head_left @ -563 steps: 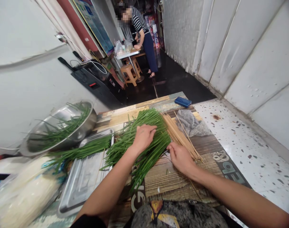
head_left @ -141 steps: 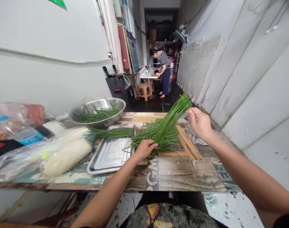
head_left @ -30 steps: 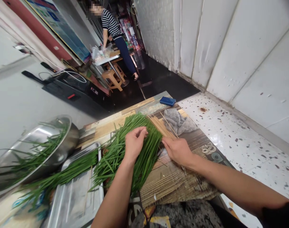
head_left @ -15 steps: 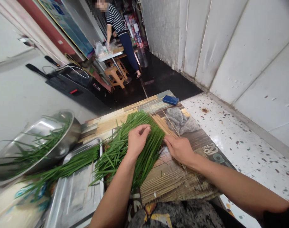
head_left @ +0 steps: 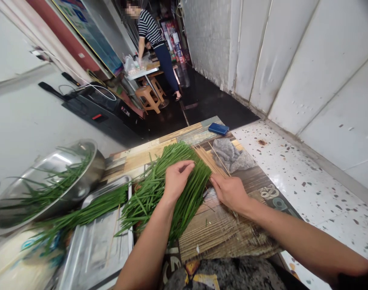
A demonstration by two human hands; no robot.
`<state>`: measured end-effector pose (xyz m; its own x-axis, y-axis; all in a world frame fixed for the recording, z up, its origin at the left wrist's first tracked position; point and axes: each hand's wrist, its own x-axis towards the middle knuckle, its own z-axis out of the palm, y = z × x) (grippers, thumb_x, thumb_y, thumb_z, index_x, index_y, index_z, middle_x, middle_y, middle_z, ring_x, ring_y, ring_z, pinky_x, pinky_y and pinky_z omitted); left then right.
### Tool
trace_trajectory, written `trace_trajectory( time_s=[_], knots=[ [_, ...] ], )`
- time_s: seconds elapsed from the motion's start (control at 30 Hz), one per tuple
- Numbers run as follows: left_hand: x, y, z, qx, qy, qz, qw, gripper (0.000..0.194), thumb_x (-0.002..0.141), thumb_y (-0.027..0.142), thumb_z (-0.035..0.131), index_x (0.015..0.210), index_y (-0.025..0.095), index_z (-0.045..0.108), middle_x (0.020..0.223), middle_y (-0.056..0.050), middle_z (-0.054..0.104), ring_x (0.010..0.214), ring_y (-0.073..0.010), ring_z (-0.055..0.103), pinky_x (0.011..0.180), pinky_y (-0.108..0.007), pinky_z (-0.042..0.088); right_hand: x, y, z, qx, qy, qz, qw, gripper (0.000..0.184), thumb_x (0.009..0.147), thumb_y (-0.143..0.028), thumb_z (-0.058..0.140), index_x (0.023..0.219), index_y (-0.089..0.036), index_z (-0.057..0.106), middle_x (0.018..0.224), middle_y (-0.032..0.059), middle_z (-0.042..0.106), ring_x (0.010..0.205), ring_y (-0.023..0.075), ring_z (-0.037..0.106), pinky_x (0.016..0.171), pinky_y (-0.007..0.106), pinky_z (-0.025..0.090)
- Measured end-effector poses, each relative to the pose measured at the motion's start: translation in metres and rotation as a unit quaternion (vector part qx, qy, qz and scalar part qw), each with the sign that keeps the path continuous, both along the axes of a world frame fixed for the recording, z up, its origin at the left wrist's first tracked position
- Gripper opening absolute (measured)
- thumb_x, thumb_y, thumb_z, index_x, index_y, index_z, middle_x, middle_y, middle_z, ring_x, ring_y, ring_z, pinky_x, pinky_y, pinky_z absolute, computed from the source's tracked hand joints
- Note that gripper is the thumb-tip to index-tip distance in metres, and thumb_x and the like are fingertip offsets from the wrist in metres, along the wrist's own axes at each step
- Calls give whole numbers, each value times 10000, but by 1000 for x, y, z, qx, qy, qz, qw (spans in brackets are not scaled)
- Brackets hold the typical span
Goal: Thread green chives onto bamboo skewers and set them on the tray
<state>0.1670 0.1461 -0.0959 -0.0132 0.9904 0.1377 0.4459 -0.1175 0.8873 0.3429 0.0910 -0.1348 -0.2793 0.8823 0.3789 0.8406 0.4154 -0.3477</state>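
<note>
A thick pile of long green chives (head_left: 159,193) lies on the wood-patterned table. My left hand (head_left: 177,177) rests over the top of the pile, thumb and fingers curled together; what they pinch, if anything, is hidden. At the pile's right edge my right hand (head_left: 230,191) is closed in a pinch, seemingly on a thin bamboo skewer mostly covered by the fingers. A bundle of bamboo skewers (head_left: 208,158) lies just beyond and partly under that hand, next to the cut ends of the chives.
Left of the pile, a metal tray (head_left: 94,245) holds more chives and a skewer. A steel bowl (head_left: 94,161) with loose chives stands beyond it. A grey cloth (head_left: 230,155) and a blue box (head_left: 218,129) lie at the far right. A person (head_left: 152,30) leans over a small table (head_left: 141,73).
The whole view has shifted slightly right. Both hands keep nearly the same place and pose over the chives.
</note>
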Motion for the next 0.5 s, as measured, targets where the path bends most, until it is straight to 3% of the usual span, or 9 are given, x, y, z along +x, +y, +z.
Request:
trace_trajectory(
  time_s=[0.13,0.37,0.43,0.5],
  knots=[
    [-1,-1,1,17,14,-30,999,207,747,295,614,868,157,710,909,-61,713,841,-178,647,834,-322,485,0,0,-1,16,5,-8,1000,288,922,-238,339,831,-167,603,597,12,638,513,108,548,523,245,247],
    [-17,-8,16,57,134,-171,974,270,820,236,511,1029,205,679,1060,-50,676,1001,-170,605,929,-312,442,0,0,2,13,8,-2,1000,306,927,-233,330,825,-163,610,614,16,643,524,99,552,525,231,259],
    [-26,-6,21,69,186,-141,970,273,818,245,513,1036,225,676,1040,-38,682,979,-176,610,918,-312,440,0,0,3,13,6,0,1000,310,925,-236,333,813,-164,613,619,19,647,529,98,555,526,229,261],
    [-34,-1,24,88,228,-60,968,253,813,267,520,1001,226,686,977,-35,696,902,-183,622,868,-316,452,1,0,3,14,2,-4,1000,309,921,-244,342,798,-166,615,614,19,647,516,99,551,520,230,257]
  ],
)
